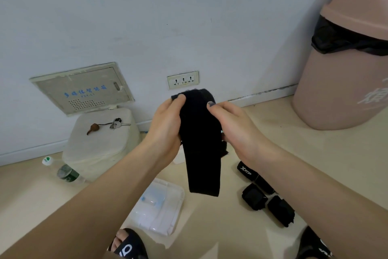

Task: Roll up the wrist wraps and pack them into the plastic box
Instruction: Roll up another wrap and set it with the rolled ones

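A long black wrist wrap (201, 149) hangs in the air between both hands, its free end dangling toward the floor. My left hand (165, 126) grips its upper left edge, thumb on top. Opposite it, my right hand (233, 126) pinches the upper right edge, where the top of the wrap is curled over. Below on the floor lies a clear plastic box (159, 206) with its lid on. To the right of the box lie more black wrist wraps: one with white lettering (246, 171) and two rolled ones (254, 196) (280, 210).
A white foam block (100, 145) with keys (115, 124) on it stands by the wall at left, a plastic bottle (65, 172) beside it. A large pink bin (346, 65) stands at right. My sandalled feet (128, 244) are at the bottom edge.
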The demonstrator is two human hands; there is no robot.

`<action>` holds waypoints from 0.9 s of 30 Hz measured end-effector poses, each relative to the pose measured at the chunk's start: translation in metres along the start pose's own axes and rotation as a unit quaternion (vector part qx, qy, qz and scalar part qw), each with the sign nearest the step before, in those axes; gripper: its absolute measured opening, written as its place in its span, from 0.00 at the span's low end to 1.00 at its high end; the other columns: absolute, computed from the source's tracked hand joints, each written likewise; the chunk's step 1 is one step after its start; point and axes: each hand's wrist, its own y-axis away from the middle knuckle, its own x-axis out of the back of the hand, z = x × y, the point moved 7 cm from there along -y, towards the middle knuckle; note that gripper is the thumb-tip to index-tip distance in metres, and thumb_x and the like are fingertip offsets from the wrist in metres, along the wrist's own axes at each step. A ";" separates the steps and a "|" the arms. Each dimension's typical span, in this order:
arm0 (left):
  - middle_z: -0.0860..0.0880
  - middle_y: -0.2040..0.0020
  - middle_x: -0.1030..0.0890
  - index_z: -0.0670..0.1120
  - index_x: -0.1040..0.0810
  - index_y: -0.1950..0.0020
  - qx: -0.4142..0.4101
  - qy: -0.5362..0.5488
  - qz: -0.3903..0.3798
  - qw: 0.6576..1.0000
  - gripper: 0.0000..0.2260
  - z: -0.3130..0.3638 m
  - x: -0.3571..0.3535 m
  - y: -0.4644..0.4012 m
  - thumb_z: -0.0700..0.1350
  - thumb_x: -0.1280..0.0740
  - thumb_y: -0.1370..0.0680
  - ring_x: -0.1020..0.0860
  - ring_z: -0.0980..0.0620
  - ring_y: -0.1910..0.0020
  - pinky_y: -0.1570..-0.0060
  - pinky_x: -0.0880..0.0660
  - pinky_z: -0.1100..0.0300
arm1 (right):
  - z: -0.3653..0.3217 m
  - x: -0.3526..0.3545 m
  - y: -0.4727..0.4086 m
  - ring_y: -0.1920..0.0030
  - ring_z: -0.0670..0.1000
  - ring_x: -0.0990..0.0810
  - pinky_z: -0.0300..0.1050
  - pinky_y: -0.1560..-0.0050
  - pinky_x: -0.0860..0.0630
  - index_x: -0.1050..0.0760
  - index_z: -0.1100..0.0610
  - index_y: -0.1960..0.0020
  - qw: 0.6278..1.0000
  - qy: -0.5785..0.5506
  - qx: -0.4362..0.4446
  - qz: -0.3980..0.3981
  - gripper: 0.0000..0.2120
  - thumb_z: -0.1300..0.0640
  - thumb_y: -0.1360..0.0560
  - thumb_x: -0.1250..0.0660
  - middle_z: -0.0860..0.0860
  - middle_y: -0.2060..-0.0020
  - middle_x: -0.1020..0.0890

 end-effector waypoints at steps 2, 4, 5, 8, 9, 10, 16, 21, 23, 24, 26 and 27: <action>0.44 0.44 0.14 0.45 0.21 0.35 0.034 -0.005 -0.003 0.999 0.17 -0.007 0.001 -0.003 0.54 0.40 0.15 0.14 0.47 0.46 0.48 0.18 0.51 | -0.001 -0.001 0.000 0.59 0.51 0.21 0.52 0.54 0.25 0.24 0.59 0.53 1.000 0.019 0.019 0.001 0.14 0.49 0.17 0.36 0.51 0.62 0.22; 0.46 0.41 0.15 0.50 0.23 0.32 0.028 -0.078 -0.046 0.996 0.20 -0.012 -0.001 -0.004 0.59 0.39 0.19 0.15 0.48 0.44 0.47 0.19 0.51 | -0.003 0.002 0.000 0.62 0.48 0.23 0.47 0.57 0.27 0.25 0.56 0.56 0.999 0.002 0.031 0.012 0.12 0.52 0.17 0.37 0.48 0.65 0.23; 0.48 0.42 0.15 0.53 0.24 0.32 0.018 -0.123 -0.068 0.990 0.21 -0.014 -0.002 -0.004 0.60 0.37 0.22 0.15 0.49 0.45 0.48 0.20 0.53 | -0.006 0.005 0.000 0.64 0.46 0.22 0.44 0.59 0.27 0.24 0.55 0.56 0.999 -0.010 0.036 0.021 0.11 0.52 0.16 0.37 0.46 0.66 0.22; 0.52 0.46 0.14 0.56 0.23 0.34 0.012 -0.184 -0.109 0.977 0.14 -0.018 -0.002 0.001 0.56 0.35 0.19 0.15 0.52 0.47 0.48 0.22 0.54 | -0.012 0.010 0.002 0.60 0.44 0.18 0.41 0.58 0.22 0.19 0.57 0.49 0.998 -0.037 0.047 0.027 0.10 0.53 0.16 0.36 0.48 0.61 0.16; 0.52 0.48 0.14 0.55 0.22 0.35 0.011 -0.182 -0.114 0.977 0.11 -0.018 -0.001 0.003 0.53 0.36 0.17 0.16 0.51 0.48 0.50 0.23 0.55 | -0.013 0.009 0.002 0.58 0.45 0.17 0.41 0.56 0.21 0.19 0.57 0.47 0.998 -0.043 0.044 0.022 0.10 0.53 0.16 0.36 0.50 0.58 0.15; 0.51 0.48 0.14 0.54 0.22 0.35 0.006 -0.179 -0.118 0.977 0.10 -0.017 -0.001 0.004 0.50 0.37 0.16 0.17 0.50 0.50 0.54 0.25 0.55 | -0.013 0.007 0.003 0.57 0.46 0.16 0.41 0.56 0.20 0.18 0.56 0.46 0.998 -0.049 0.036 0.013 0.10 0.53 0.16 0.36 0.50 0.57 0.15; 0.46 0.45 0.13 0.47 0.19 0.36 0.025 -0.062 -0.061 0.996 0.12 -0.004 0.005 0.004 0.48 0.37 0.15 0.14 0.47 0.46 0.49 0.18 0.54 | -0.006 -0.012 0.011 0.48 0.47 0.13 0.48 0.48 0.16 0.22 0.38 0.36 0.992 -0.004 -0.030 -0.124 0.11 0.44 0.17 0.37 0.43 0.46 0.13; 0.41 0.46 0.13 0.43 0.17 0.38 0.109 -0.011 -0.043 0.993 0.15 -0.009 0.009 0.006 0.51 0.37 0.16 0.14 0.46 0.52 0.56 0.17 0.56 | -0.001 -0.018 0.013 0.44 0.53 0.14 0.55 0.42 0.17 0.21 0.47 0.36 0.986 -0.035 -0.062 -0.147 0.13 0.46 0.17 0.37 0.49 0.44 0.13; 0.40 0.45 0.14 0.42 0.18 0.37 0.136 -0.005 -0.052 0.989 0.18 -0.014 0.009 0.007 0.54 0.37 0.17 0.14 0.43 0.49 0.51 0.17 0.52 | 0.001 -0.020 0.014 0.45 0.53 0.13 0.54 0.43 0.16 0.21 0.50 0.36 0.986 -0.036 -0.060 -0.148 0.12 0.48 0.16 0.36 0.50 0.45 0.13; 0.40 0.44 0.14 0.42 0.18 0.37 0.144 0.003 -0.054 0.988 0.19 -0.015 0.009 0.007 0.54 0.37 0.17 0.14 0.42 0.47 0.50 0.18 0.51 | 0.002 -0.021 0.013 0.46 0.53 0.13 0.52 0.45 0.15 0.21 0.51 0.36 0.988 -0.034 -0.054 -0.144 0.12 0.49 0.16 0.36 0.51 0.45 0.13; 0.41 0.44 0.14 0.43 0.17 0.38 0.134 -0.001 -0.056 0.989 0.18 -0.013 0.009 0.007 0.54 0.38 0.17 0.15 0.43 0.45 0.48 0.19 0.52 | 0.001 -0.018 0.010 0.49 0.51 0.13 0.48 0.50 0.15 0.21 0.53 0.35 0.992 -0.033 -0.038 -0.115 0.13 0.51 0.17 0.34 0.51 0.47 0.12; 0.43 0.44 0.14 0.44 0.17 0.38 0.117 -0.017 -0.059 0.991 0.17 -0.011 0.009 0.006 0.53 0.38 0.17 0.15 0.45 0.45 0.49 0.19 0.53 | 0.000 -0.016 0.008 0.50 0.50 0.12 0.46 0.52 0.16 0.21 0.54 0.35 0.994 -0.036 -0.034 -0.096 0.13 0.51 0.18 0.33 0.51 0.49 0.12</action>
